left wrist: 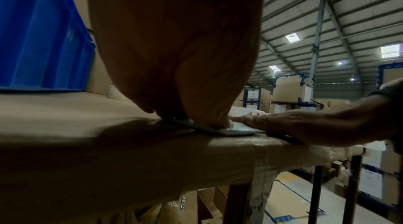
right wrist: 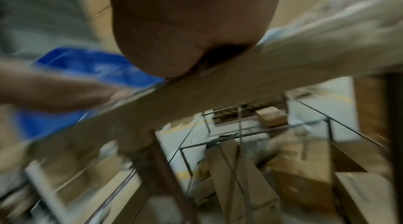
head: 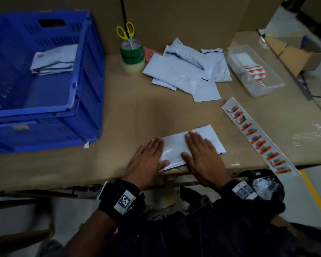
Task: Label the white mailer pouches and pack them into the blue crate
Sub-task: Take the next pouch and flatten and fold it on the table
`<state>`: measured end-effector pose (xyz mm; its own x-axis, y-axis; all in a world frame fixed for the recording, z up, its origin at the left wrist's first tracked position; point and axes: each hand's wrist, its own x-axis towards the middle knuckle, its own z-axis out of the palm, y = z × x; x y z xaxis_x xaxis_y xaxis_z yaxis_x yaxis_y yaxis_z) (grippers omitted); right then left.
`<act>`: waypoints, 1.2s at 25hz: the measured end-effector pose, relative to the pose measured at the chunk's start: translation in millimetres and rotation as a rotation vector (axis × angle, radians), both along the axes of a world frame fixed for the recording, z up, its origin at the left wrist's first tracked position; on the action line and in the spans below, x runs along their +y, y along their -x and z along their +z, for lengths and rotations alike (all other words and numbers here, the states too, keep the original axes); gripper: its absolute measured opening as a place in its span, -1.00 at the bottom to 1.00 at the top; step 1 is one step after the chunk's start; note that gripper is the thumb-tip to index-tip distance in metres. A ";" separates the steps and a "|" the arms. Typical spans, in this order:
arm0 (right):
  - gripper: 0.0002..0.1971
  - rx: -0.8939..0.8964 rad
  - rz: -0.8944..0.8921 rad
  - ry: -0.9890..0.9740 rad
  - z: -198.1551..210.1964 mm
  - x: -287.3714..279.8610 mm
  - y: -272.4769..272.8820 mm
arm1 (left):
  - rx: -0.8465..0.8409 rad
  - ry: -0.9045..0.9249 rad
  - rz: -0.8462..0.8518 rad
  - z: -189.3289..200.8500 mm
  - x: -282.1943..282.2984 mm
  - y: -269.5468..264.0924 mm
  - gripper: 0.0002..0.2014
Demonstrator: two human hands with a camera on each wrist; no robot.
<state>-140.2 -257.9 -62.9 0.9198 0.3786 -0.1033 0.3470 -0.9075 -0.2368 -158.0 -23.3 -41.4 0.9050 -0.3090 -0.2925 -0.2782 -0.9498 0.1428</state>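
Observation:
A white mailer pouch (head: 174,145) lies flat at the table's near edge. My left hand (head: 148,156) lies flat on its left end, fingers straight. My right hand (head: 202,154) presses flat on its right half. The left wrist view shows the pouch (left wrist: 229,130) as a thin edge under my left hand (left wrist: 216,121), with the right hand (left wrist: 305,124) beside it. The blue crate (head: 82,101) stands at the left with folded pouches (head: 54,60) inside. A loose pile of white pouches (head: 189,69) lies at the back. A strip of orange labels (head: 258,138) lies to the right.
Yellow-handled scissors (head: 127,32) stand in a stack of tape rolls (head: 132,54) at the back. A clear plastic tray (head: 256,69) with more labels sits at the far right. A cardboard wall (head: 174,19) backs the cardboard-covered table (head: 119,112). The right wrist view is blurred.

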 end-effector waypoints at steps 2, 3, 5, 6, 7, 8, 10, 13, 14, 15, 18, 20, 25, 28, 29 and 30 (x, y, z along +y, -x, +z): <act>-0.23 -0.027 -0.077 0.055 2.4 -24.5 -9.0 | 0.019 0.032 0.019 0.6 -0.2 -0.9 -0.07; -0.21 -0.036 -0.100 0.097 5.1 -30.6 -14.2 | 0.019 0.035 0.028 0.6 -0.8 -0.5 -0.15; -0.22 -0.017 -0.095 0.115 13.8 -20.8 -19.7 | 0.035 0.057 0.043 1.2 -1.4 0.1 -0.26; -0.26 -0.011 -0.040 0.097 19.1 -6.3 -17.1 | 0.047 0.071 0.050 1.7 -1.3 1.1 -0.27; -0.30 -0.022 0.041 0.074 19.4 8.6 -11.4 | 0.050 0.078 0.052 1.8 -0.8 2.1 -0.27; -0.32 -0.043 0.116 0.053 15.6 21.7 -3.4 | 0.049 0.076 0.048 2.2 0.3 2.0 -0.27; -0.31 -0.014 0.124 0.016 8.8 26.5 6.2 | 0.040 0.074 0.032 2.1 3.5 -0.5 -0.25; -0.22 0.009 -0.134 0.034 2.6 -5.7 -3.6 | 0.042 0.107 0.032 -2.8 7.0 -1.1 -0.24; -0.21 0.008 -0.190 0.075 6.3 -15.1 -8.6 | 0.050 0.126 0.035 -3.4 7.3 -0.1 -0.24; -0.22 0.003 -0.201 0.109 10.0 -17.7 -13.0 | 0.046 0.134 0.031 -3.5 7.2 0.8 -0.24; -0.30 -0.072 -0.070 0.101 13.0 12.1 -9.7 | -0.018 0.112 -0.046 3.0 8.0 -4.6 -0.26; -0.33 -0.079 -0.040 0.066 7.4 31.1 3.6 | -0.049 0.060 -0.123 8.8 16.8 -13.8 -0.27; -0.43 -0.137 -0.100 -0.067 4.6 35.9 14.6 | -0.068 0.070 -0.278 11.9 30.5 -27.1 -0.36; -0.47 -0.147 -0.045 -0.136 -2.5 50.3 11.7 | -0.132 0.113 -0.287 2.3 5.9 -22.5 -0.44; -0.47 -0.136 -0.032 -0.137 -5.7 49.4 11.5 | -0.122 0.112 -0.268 -1.5 0.9 -19.5 -0.44; -0.47 -0.125 -0.020 -0.128 -8.7 43.6 10.1 | -0.122 0.112 -0.249 -4.6 -1.3 -16.4 -0.44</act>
<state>-150.2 -214.3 -71.6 0.9298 0.3631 0.0607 0.3635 -0.8795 -0.3070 -141.7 -24.5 -46.0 0.8237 -0.5500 -0.1379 -0.5221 -0.8305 0.1943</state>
